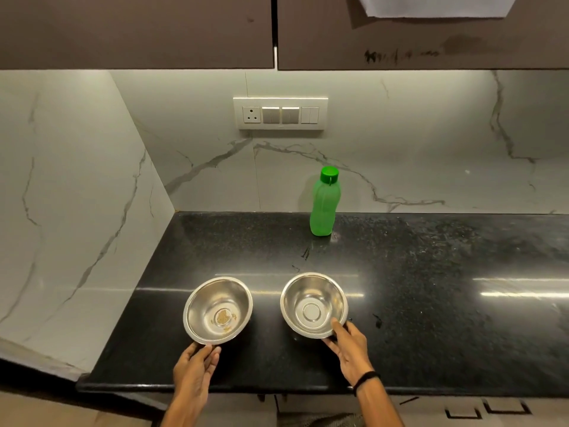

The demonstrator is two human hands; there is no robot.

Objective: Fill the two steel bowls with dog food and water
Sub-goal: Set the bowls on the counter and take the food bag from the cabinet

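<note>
Two round, shiny steel bowls sit on the speckled black stone surface [431, 272], both nearer me than the matte green plastic bottle [324, 208]. The left bowl [200, 303] has brown crumbs at its bottom. My left hand [197, 368] reaches forward, grip spread, fingertips touching its near rim. My right hand [351, 349] pinches the right bowl [295, 300] at its near rim, thumb inside.
</note>
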